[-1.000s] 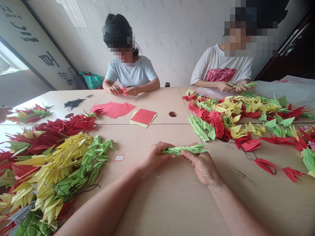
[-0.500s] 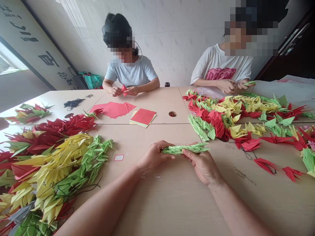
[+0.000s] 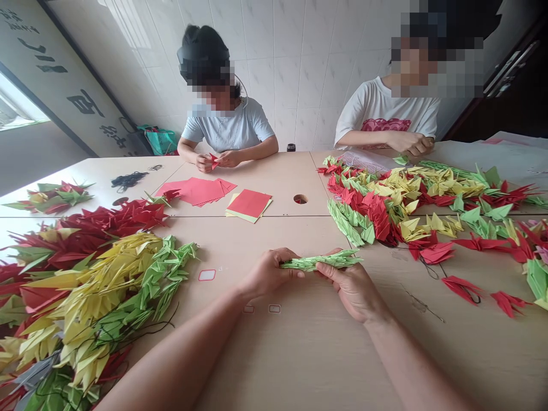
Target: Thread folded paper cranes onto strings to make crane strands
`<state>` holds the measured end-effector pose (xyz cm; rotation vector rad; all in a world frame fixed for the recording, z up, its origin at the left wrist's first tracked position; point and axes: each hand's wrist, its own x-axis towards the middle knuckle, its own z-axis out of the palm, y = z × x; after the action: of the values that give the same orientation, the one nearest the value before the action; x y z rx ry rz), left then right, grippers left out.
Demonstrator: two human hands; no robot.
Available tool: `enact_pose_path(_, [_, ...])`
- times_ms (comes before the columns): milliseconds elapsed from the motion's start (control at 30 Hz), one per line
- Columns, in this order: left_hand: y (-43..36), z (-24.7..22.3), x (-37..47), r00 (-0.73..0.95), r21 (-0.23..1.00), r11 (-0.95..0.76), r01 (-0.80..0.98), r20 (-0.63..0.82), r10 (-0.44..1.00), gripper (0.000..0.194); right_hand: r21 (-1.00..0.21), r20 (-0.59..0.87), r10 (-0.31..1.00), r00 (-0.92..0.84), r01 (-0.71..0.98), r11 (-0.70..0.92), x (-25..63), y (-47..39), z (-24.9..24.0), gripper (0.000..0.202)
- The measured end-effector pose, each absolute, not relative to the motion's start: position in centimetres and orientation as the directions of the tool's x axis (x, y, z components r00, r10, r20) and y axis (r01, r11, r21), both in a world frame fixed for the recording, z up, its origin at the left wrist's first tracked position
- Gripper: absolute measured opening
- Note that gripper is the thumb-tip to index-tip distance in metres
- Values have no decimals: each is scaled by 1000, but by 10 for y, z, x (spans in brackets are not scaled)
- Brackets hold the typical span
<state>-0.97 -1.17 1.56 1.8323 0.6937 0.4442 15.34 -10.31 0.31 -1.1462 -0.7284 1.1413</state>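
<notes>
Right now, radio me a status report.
Left hand and right hand both gripping green folded-paper bundle. Bundle held above table. Nothing visible blocking either hand.

From what my camera gives me, this looks like a small handcraft workroom, though I can't tell if it belongs to a home or a business. I see a big table [image 3: 274, 354] built of joined panels, with a round hole [image 3: 300, 198] in it. Folded paper [image 3: 128, 257] lies heaped on both sides, with paper squares [image 3: 250, 204] and cord [image 3: 128, 181] farther back. Two people sit across from me, their hands [image 3: 218, 160] at handwork. Behind them I get a tiled wall [image 3: 286, 74] and a lettered board [image 3: 64, 74].
</notes>
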Motion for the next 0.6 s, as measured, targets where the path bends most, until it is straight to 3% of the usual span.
enact_pose_path(200, [-13, 16, -8, 788, 956, -191, 223, -61, 613, 38, -959, -83, 942, 325, -283, 13, 153, -103, 5, 22])
enact_pose_path(367, [-10, 12, -6, 720, 946, -159, 282, -99, 687, 47, -962, -109, 926, 362, -272, -7, 152, -102, 7, 24])
enact_pose_path(600, [-8, 12, -9, 756, 962, -90, 258, -143, 639, 26, -950, -114, 917, 381, -311, 11, 154, -101, 5, 23])
